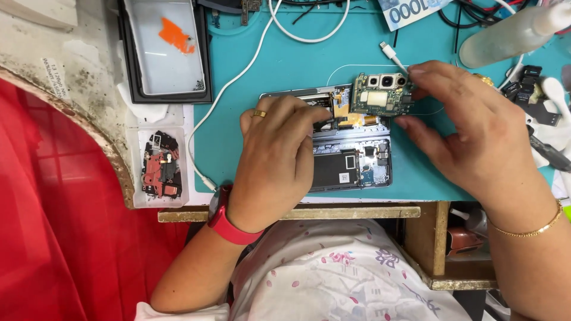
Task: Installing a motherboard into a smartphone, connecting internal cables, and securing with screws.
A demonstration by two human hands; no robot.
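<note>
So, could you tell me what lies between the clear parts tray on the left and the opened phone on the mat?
In the head view, a white cable runs down the teal mat between the parts tray and the opened phone.

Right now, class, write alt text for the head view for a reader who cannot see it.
A right hand lifts a green circuit board with camera modules off an opened phone, which the left hand steadies on a teal mat. A clear parts tray sits left.
</note>
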